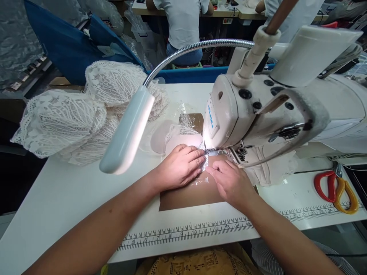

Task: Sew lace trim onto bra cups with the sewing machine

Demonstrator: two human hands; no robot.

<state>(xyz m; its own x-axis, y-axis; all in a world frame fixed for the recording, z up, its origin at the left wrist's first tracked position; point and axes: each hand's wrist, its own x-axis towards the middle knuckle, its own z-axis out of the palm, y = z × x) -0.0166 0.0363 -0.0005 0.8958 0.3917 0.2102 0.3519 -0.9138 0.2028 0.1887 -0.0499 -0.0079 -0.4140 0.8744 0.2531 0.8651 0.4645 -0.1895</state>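
A white lace-edged fabric piece (183, 140), with a pale pink cup-like part, lies under the head of a white sewing machine (226, 110). My left hand (182, 167) rests flat on this piece, fingers stretched toward the needle area. Just right of it, my right hand (232, 182) has its fingers curled, with the thumb and forefinger at the lace edge near the presser foot. The needle is hidden behind the machine head. Beneath both hands is a brown sheet (186, 198) on the white table (77, 206).
A lamp (129, 130) on a bendable metal neck hangs left of the machine. Piled white lace pieces (65, 118) lie at the left. More pale fabric (269, 164) sits right of the needle area. Scissors (336, 189) and a printed ruler (197, 231) are nearby. A person (185, 23) sits beyond.
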